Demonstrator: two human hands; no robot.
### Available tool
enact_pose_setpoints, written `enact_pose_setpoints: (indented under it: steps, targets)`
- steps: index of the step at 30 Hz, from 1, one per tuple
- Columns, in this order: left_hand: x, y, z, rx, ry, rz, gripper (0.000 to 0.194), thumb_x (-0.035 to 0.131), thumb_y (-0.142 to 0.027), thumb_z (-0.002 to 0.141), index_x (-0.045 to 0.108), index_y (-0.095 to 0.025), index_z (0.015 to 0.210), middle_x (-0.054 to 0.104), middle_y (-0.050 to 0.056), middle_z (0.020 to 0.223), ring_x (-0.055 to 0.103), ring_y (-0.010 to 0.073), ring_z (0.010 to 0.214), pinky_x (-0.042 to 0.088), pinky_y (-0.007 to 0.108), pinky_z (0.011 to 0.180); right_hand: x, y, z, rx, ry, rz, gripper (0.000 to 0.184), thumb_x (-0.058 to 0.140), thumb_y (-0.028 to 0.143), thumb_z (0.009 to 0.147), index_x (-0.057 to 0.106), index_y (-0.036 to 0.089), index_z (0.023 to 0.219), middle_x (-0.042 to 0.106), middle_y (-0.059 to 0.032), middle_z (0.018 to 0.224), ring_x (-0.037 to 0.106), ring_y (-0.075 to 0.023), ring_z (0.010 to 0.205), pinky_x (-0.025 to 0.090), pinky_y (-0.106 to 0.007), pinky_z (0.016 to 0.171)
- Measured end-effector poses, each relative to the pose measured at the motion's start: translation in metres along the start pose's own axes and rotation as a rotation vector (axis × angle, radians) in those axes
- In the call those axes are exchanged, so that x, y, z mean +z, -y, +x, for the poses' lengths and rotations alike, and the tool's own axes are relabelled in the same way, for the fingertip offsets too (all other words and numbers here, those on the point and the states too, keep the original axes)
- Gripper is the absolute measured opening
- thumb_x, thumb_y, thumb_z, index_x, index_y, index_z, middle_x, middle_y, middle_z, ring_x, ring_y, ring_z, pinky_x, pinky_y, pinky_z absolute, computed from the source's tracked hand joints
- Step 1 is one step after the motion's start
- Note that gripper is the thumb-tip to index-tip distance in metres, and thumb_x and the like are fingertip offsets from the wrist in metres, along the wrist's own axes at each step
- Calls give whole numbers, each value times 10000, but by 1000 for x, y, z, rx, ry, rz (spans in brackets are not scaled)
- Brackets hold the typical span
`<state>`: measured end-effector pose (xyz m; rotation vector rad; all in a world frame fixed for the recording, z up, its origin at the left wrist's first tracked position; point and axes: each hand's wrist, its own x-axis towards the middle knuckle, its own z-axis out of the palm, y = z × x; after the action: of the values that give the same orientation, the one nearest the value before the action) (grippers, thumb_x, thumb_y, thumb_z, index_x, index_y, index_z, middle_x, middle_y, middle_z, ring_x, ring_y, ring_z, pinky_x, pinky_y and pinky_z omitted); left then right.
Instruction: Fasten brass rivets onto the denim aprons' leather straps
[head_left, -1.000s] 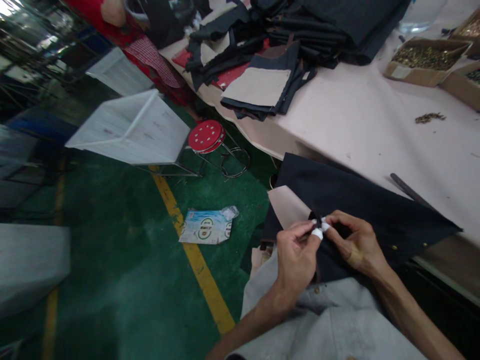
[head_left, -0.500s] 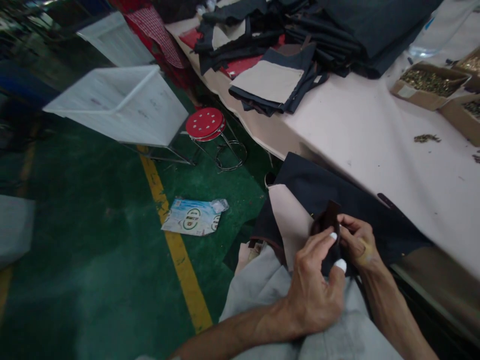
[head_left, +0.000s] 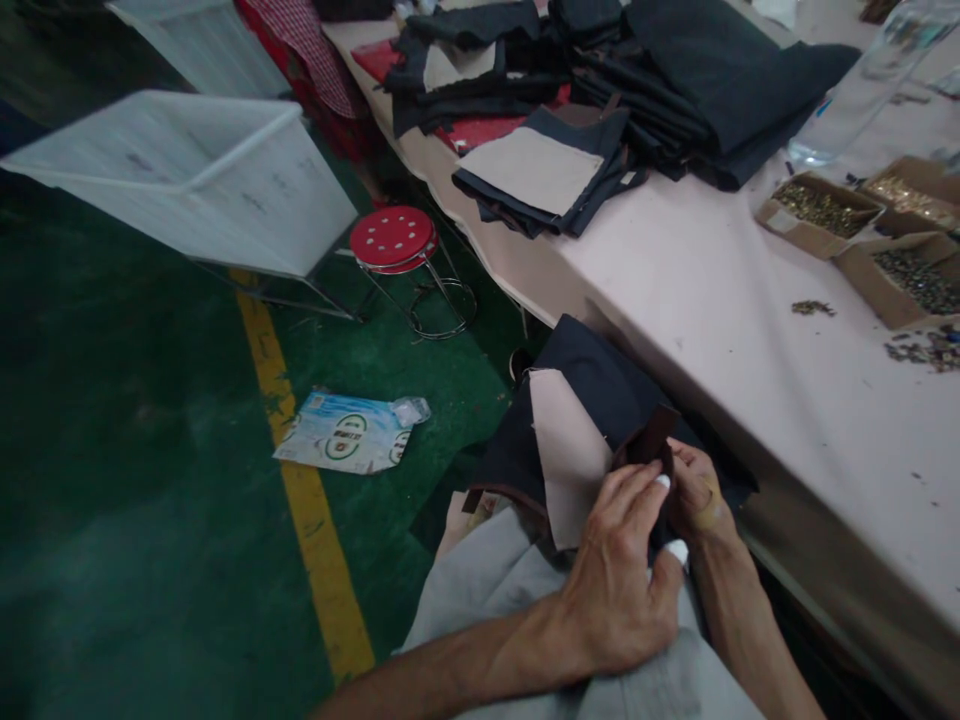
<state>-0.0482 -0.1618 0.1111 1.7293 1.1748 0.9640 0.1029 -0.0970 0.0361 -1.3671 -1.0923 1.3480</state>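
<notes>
Gripping the dark brown strap (head_left: 658, 430), the left hand (head_left: 626, 570) and right hand (head_left: 697, 490) worked above the navy fabric (head_left: 600, 370).

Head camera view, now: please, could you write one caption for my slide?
Two hands hold a dark brown strap over navy fabric, beside a pale-covered table.

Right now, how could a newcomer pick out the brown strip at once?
From the long pale-covered table, drop to the navy cloth on the lap beside it. There, the left hand and right hand meet at the brown strip. Its squared end pokes up above the fingers, brown against navy and narrower than the pale panel beside it.
</notes>
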Motion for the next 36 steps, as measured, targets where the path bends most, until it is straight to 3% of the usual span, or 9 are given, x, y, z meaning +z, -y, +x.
enact_pose_setpoints:
  steps: [4, 7, 11, 16, 24, 26, 28, 32, 36]
  targets:
    - [-6, 3, 4, -282, -205, -94, 452, 661, -159, 847, 628, -152, 1298, 661, 158, 1337, 625, 309, 1245, 521, 460, 1093, 7, -7, -8, 51, -33, 4, 379, 718, 553, 845, 670, 177, 833, 608, -3, 626, 490, -130, 492, 391, -238, 453]
    - [-14, 12, 11, -482, -289, -220, 361, 695, -231, 873, 640, -152, 1220, 726, 146, 1157, 709, 269, 1040, 599, 374, 896, 17, -10, -16, 13, -51, -26, 290, 719, 455, 875, 677, 170, 914, 649, -19, 752, 549, -135, 593, 441, -235, 527]
    - [-23, 34, 17, -555, -377, -373, 215, 699, -158, 826, 668, -135, 1037, 755, 121, 985, 726, 223, 887, 573, 312, 817, 27, -8, -25, -120, -35, -135, 171, 663, 353, 921, 658, 189, 971, 660, -28, 886, 601, -151, 723, 481, -246, 627]
    - [-27, 55, 11, -651, -474, -540, 199, 738, -90, 689, 670, -126, 873, 748, 75, 844, 681, 164, 757, 504, 237, 712, 32, 1, -31, -267, -5, -332, 41, 611, 232, 927, 637, 200, 929, 628, -12, 855, 558, -133, 666, 426, -256, 597]
    - [-34, 55, 1, -703, -483, -564, 199, 736, -139, 679, 669, -129, 866, 745, 63, 848, 683, 157, 746, 515, 239, 712, 36, -4, -35, -455, 97, -390, 81, 579, 155, 921, 590, 213, 975, 588, -11, 850, 550, -133, 654, 461, -266, 610]
    - [-38, 51, 1, -654, -496, -485, 262, 751, -153, 723, 640, -140, 960, 743, 59, 856, 697, 154, 754, 526, 231, 714, 37, -4, -35, -470, 119, -414, 96, 570, 154, 930, 580, 215, 1003, 596, -22, 882, 558, -135, 663, 467, -265, 609]
    - [-44, 46, 2, -565, -479, -440, 440, 754, -154, 772, 583, -164, 1177, 752, 63, 916, 725, 170, 821, 556, 247, 759, 37, -4, -36, -480, 136, -444, 111, 567, 157, 937, 572, 216, 1031, 596, -23, 889, 567, -140, 673, 470, -269, 618]
    - [-56, 42, 5, -434, -355, -338, 706, 728, -160, 834, 452, -206, 1482, 737, 115, 1141, 735, 206, 985, 597, 279, 831, 37, -3, -36, -519, 152, -479, 145, 554, 151, 943, 546, 214, 1073, 569, -10, 866, 554, -141, 664, 451, -275, 623]
    - [-68, 49, 9, -397, -178, -164, 481, 695, -161, 856, 680, -192, 1335, 678, 98, 1171, 725, 194, 965, 611, 253, 806, 37, -1, -35, -520, 175, -490, 138, 539, 151, 951, 536, 209, 1076, 533, -4, 850, 534, -144, 674, 428, -271, 621]
